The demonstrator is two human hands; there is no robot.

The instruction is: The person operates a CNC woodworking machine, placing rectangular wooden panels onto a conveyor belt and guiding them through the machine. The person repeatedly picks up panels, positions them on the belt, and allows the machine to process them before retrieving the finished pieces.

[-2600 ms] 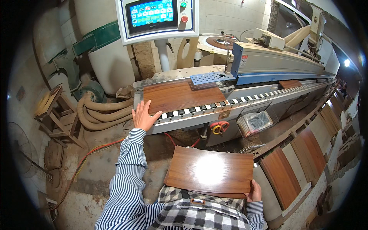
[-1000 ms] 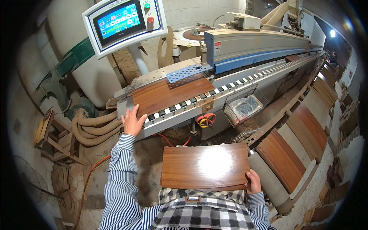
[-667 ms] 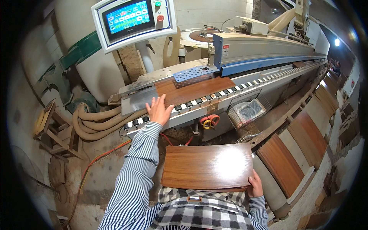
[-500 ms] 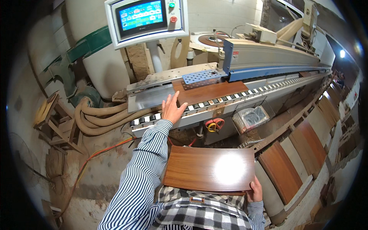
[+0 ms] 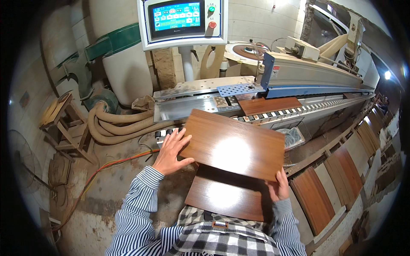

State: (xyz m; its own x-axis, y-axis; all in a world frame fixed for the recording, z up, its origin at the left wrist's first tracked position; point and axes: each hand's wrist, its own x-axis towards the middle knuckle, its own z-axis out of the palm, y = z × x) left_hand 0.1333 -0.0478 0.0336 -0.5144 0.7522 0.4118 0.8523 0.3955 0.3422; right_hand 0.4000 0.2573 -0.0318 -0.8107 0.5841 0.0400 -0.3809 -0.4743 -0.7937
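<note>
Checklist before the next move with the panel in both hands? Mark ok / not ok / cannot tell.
1. Right hand gripping upper panel at its near right corner: ok.
2. Left hand on that panel's left edge: ok for contact; fingers spread, firmness cannot tell.
3. Upper panel apart from lower panel: ok along the left, visible gap.
4. Upper panel parallel to machine bed: not ok, slants across it.
5. Control screen lit: ok.
6. Red button released: cannot tell.
</note>
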